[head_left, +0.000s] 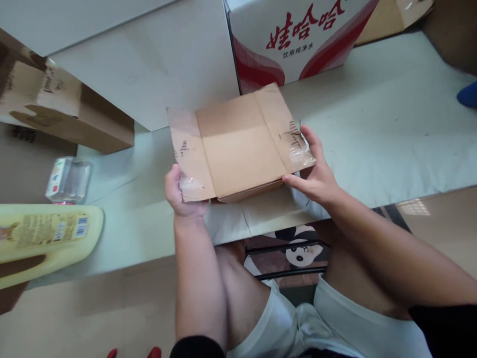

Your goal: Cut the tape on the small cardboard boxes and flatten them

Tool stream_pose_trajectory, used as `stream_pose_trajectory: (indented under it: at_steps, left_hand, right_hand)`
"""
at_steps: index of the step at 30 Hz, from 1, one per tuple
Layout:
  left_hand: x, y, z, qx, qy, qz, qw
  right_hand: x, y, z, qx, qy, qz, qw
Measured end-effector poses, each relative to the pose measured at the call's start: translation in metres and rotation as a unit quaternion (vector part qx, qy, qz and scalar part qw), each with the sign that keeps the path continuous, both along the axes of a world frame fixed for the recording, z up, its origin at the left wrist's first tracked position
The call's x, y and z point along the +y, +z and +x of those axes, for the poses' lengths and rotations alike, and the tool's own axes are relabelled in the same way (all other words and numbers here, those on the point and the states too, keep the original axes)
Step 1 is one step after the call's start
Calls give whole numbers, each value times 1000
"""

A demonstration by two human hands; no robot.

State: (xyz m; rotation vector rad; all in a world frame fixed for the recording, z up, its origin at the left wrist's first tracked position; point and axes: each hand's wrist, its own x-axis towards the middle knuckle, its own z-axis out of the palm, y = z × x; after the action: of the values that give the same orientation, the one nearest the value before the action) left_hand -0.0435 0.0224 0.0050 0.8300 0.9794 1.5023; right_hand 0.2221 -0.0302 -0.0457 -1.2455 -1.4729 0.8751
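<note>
A brown cardboard box (238,144) with its flaps spread out is held above the pale tabletop, tilted toward me. Torn clear tape clings to both side flaps. My left hand (182,194) is closed on the near left corner, thumb on the edge of the flap and most fingers hidden underneath. Gripping the near right corner is my right hand (315,166), its thumb along the near edge and a finger up at the flap's outer side. Part of the box's near wall shows below the edge.
Behind stand a large white box (149,64) and a red-and-white printed carton (294,44). To the left are a brown cardboard carton (106,122), a clear plastic container (72,179) and a yellow bottle (52,241). A blue object (467,94) sits at the right edge.
</note>
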Motion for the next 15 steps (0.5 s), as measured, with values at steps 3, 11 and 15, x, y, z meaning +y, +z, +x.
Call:
stream_pose_trajectory:
  at_steps: [3, 11, 15]
  left_hand:
    - [-4, 1, 6, -7, -13, -30, 999]
    - [6, -13, -3, 79, 48, -77, 993]
    - [8, -24, -7, 120, 20, -98, 988]
  right_hand:
    - [0, 1, -1, 6, 9, 2, 1000]
    - [0, -6, 3, -27, -42, -3, 999]
    - [0, -4, 2, -14, -91, 14, 996]
